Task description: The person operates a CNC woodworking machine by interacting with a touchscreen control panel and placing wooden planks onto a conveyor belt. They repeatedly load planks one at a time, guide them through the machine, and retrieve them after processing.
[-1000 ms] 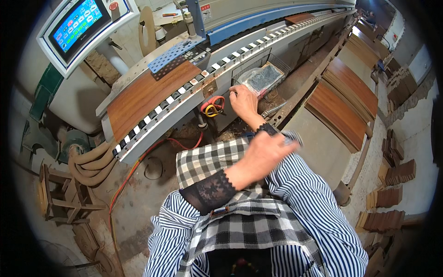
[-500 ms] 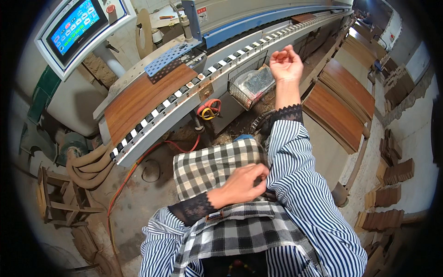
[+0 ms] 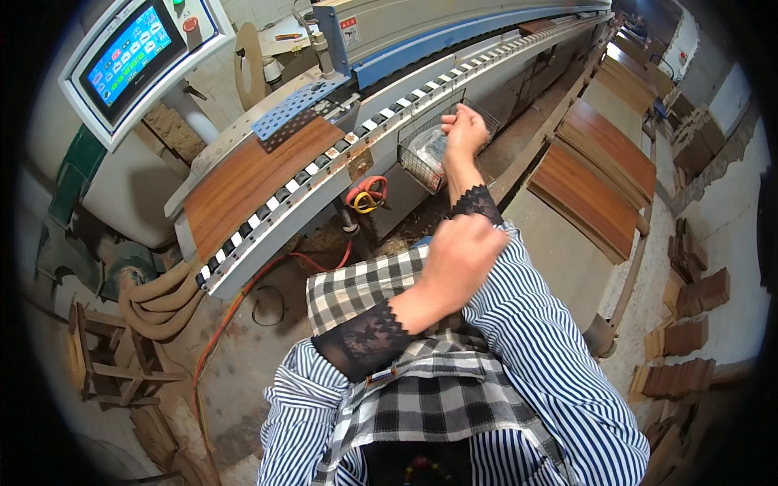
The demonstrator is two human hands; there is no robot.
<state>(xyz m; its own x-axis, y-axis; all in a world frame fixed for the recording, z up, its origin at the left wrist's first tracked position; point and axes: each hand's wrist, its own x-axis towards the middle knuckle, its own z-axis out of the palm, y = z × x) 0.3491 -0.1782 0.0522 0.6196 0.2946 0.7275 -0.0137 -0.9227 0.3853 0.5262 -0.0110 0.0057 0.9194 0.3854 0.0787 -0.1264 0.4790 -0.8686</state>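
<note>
Reaching out over one wire basket [image 3: 428, 152] hung on the front of the long machine, the right hand [image 3: 464, 130] is curled loosely shut at the basket's far rim, and whether it pinches anything I cannot tell. Closer in, the left hand [image 3: 459, 255] is raised over the right forearm's striped sleeve (fingers folded, gripping nothing visible). One wood-grain panel [image 3: 247, 180] lies on the checkered conveyor beside one touchscreen [image 3: 134, 53]; three more panels [image 3: 604, 166] are stacked to the right. Half a second ago the left hand rested low on the checked apron; it has since lifted, while the right hand has dropped slightly toward the basket.
</note>
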